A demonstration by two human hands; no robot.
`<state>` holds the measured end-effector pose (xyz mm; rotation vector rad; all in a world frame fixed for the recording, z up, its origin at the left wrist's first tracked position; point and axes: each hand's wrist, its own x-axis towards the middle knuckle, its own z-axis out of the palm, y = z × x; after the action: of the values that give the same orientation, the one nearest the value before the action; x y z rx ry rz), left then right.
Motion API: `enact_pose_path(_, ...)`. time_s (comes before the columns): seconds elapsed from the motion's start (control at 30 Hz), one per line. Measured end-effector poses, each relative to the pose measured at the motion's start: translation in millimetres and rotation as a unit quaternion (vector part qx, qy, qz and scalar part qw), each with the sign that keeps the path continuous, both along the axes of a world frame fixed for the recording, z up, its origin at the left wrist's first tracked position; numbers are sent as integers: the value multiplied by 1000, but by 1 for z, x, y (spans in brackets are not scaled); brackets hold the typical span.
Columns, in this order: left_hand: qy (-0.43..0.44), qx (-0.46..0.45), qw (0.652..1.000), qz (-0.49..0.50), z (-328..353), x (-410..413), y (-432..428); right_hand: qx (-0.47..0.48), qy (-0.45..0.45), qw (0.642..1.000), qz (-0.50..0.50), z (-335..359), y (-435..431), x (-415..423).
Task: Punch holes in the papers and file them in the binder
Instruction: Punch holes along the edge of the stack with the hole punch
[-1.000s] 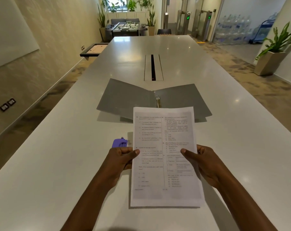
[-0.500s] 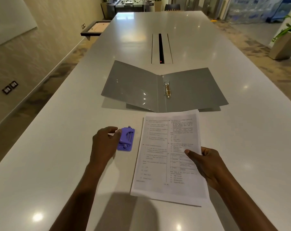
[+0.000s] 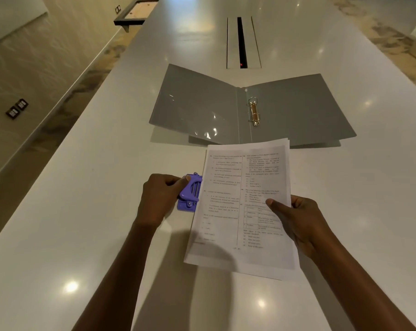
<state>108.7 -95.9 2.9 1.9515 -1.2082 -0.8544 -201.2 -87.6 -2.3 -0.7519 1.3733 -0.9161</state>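
A thin stack of printed papers (image 3: 240,206) lies slightly lifted over the white table (image 3: 82,211). My right hand (image 3: 295,218) grips its right edge, thumb on top. My left hand (image 3: 160,197) holds a small purple hole punch (image 3: 189,195) at the stack's left edge, thumb on its top. The paper's left edge meets or overlaps the punch; whether it sits inside the slot I cannot tell. Beyond the papers a grey ring binder (image 3: 252,111) lies open, its metal rings (image 3: 253,112) at the spine.
A long cable slot (image 3: 242,41) runs down the table's middle beyond the binder. The table's left edge drops to the floor beside a wall. A dark framed tray (image 3: 136,13) sticks out at the far left.
My left hand let go of the papers, went left to the purple punch and now holds it against the stack's left edge. The view tilted further down.
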Motion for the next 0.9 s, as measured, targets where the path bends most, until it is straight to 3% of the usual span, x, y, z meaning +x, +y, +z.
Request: enact_pose_path(0.9,-15,13,1000,3,-3,-3,13,-70,55,996,30,3,7,25)
